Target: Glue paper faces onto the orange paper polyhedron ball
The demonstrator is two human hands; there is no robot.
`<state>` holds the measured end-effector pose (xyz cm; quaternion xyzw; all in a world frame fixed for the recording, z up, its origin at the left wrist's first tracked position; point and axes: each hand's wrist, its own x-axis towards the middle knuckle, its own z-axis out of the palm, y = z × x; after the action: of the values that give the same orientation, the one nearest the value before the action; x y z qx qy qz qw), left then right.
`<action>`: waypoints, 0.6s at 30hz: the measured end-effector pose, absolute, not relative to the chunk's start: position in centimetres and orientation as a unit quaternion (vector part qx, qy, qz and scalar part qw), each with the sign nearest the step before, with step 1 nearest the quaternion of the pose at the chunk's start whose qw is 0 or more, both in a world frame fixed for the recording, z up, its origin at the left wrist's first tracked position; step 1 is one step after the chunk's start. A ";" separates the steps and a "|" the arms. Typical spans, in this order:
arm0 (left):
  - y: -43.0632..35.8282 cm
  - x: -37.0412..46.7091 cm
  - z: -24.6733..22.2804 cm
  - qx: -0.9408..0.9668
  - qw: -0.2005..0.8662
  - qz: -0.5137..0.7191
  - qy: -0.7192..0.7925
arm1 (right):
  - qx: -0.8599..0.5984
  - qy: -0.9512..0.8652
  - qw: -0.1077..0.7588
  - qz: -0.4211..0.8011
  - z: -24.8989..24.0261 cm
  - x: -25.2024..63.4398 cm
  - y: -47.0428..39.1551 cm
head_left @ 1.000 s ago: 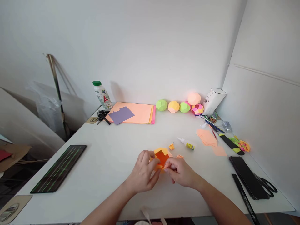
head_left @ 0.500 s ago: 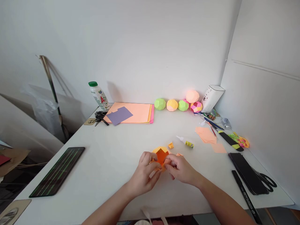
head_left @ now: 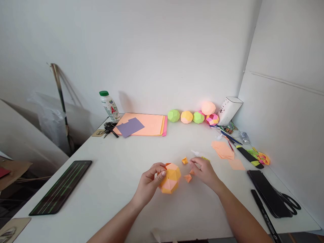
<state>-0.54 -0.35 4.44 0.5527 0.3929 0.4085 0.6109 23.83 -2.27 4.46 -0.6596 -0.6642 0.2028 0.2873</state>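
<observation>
My left hand (head_left: 151, 182) is closed around the side of a faceted paper ball (head_left: 171, 179) in yellow-orange and peach, held above the table. A darker orange opening shows at its upper left. My right hand (head_left: 204, 170) is over the table to the right of the ball, fingers slightly apart and seemingly holding nothing. Beneath and beyond it lies a small glue tube (head_left: 195, 153) with a white nozzle, its yellow body mostly covered by the hand. Close to the right fingertips are small folded paper pieces, one orange (head_left: 184, 161) and one peach-orange (head_left: 188, 178), with another partly hidden.
Finished paper balls (head_left: 186, 117) line the wall beside a white container (head_left: 230, 109). Coloured sheets (head_left: 152, 125), keys (head_left: 110, 129) and a bottle (head_left: 110, 106) stand back left. Peach paper squares (head_left: 222, 150), a cutter (head_left: 249, 157), scissors (head_left: 291, 202) and a marker (head_left: 264, 212) lie right.
My right hand has left the paper ball and moved right, over the glue tube. My left hand has turned the ball, so its opening faces up and left instead of toward me.
</observation>
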 end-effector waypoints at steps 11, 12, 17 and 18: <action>-0.6 -0.5 4.0 0.521 0.703 0.315 0.368 | -0.757 -0.578 0.276 0.129 2.8 29.3 -0.4; -0.6 -0.4 4.0 0.512 0.712 0.314 0.365 | -0.752 -0.577 0.290 0.136 3.0 29.3 -0.4; -0.5 -0.1 4.0 0.474 0.748 0.310 0.346 | -0.683 -0.594 0.370 0.207 5.6 27.9 -1.9; -0.5 0.0 4.0 0.462 0.758 0.313 0.337 | -0.646 -0.589 0.409 0.264 6.2 27.4 -2.3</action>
<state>-0.04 -0.53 4.05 0.4621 0.3366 0.3130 0.7584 27.44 -2.34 6.18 -0.6455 -0.5888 0.2642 0.4085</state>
